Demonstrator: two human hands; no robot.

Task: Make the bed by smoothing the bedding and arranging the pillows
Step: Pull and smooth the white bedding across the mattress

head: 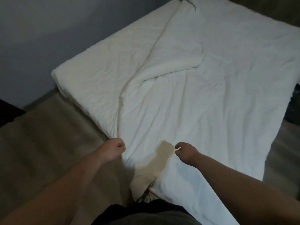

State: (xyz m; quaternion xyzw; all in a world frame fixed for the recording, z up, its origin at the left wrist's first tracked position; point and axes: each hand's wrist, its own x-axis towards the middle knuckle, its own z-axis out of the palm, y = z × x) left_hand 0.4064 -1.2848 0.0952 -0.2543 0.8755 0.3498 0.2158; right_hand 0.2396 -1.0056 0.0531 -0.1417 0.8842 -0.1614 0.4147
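Left hand (pixel 113 149), right hand (pixel 186 151) on one duvet (pixel 194 98)

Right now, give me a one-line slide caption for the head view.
Left hand and right hand grip the near edge of a creased white duvet spread over a tan sheet.

There is one view, from a wide-angle camera worn on the person's head. It looks forward and steeply down over the white wrinkled duvet (pixel 178 78), which fills the middle and right of the frame. The camera is near: both forearms enter from the bottom corners, and the left hand (pixel 113 148) and right hand (pixel 186 151) sit in the lower middle. A grey wall (pixel 32 38) takes the upper left.
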